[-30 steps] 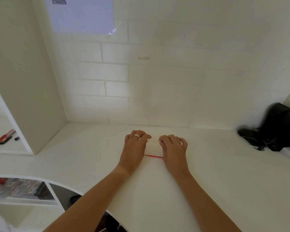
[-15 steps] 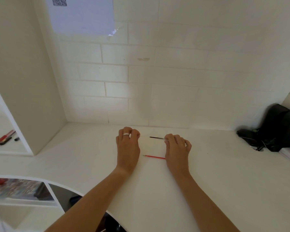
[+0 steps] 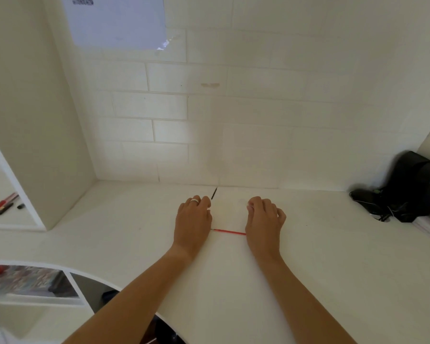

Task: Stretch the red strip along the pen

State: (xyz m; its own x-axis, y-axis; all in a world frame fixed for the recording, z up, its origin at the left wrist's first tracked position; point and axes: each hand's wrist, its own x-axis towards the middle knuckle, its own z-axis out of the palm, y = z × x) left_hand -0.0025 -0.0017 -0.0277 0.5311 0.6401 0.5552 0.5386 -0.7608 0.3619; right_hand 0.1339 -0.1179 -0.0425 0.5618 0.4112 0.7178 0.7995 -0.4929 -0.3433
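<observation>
On the white desk my left hand, with a ring on one finger, has its fingers curled and pinches a thin black rod, like a pen refill. The rod pokes out from the fingertips toward the back wall. My right hand is about a hand's width to the right, fingers curled. At its fingertips is a small pale, see-through piece, too blurred to identify. A thin red rod lies flat on the desk between my two hands, near the heels of the palms.
A black bag with cables fills the desk's back right corner. A white partition stands on the left, with red and black pens on the shelf beyond it. A paper sheet hangs on the brick wall. The lower left shelf holds a colourful book.
My hands have moved apart from a joined grip. The black rod stuck out from my right hand half a second ago and now sticks out from my left hand, pointing to the wall.
</observation>
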